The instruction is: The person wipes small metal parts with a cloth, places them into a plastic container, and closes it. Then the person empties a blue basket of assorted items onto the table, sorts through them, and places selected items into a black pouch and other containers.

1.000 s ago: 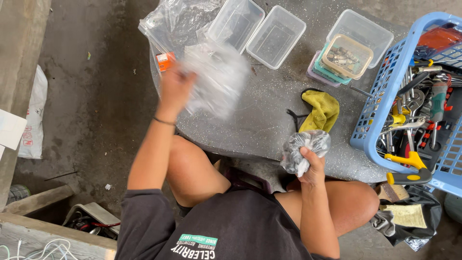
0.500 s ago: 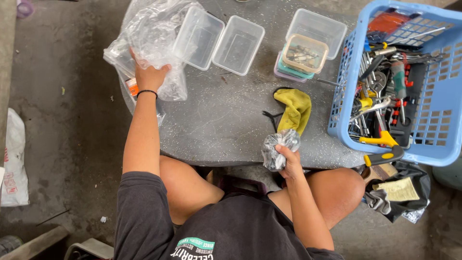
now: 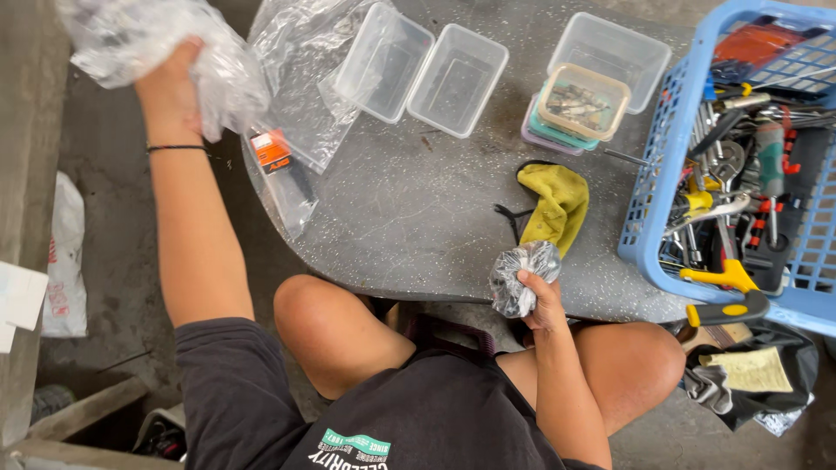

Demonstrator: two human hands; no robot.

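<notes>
Crumpled clear plastic bags (image 3: 148, 52) bunch up in our left hand (image 3: 170, 87), raised out past the left edge of the counter (image 3: 409, 218) over the concrete floor. The fingers sink into the film, so we cannot count how many bags are there or see whether anything is inside; the bundle's top corner runs off the frame. Our right hand (image 3: 544, 300) sits at the near edge of the counter, closed around a small bag of dark metal parts (image 3: 520, 277); the wrinkled plastic blurs the pieces too much to tell their kind.

More clear plastic sheeting (image 3: 300, 78) lies spread on the far left of the counter, with a small orange box (image 3: 271, 150) under or inside it; which, we cannot tell. Two empty clear tubs (image 3: 422, 65) stand side by side just beyond it. Further right, a stack of tubs (image 3: 575, 109) has its top one holding small metal bits, and another clear tub (image 3: 614, 52) stands behind the stack. A yellow cloth (image 3: 553, 204) lies crumpled just beyond our right hand. On the right, a blue basket (image 3: 662, 174) of hand tools is cut off by the frame, a yellow-handled tool (image 3: 727, 292) poking over its near rim.
</notes>
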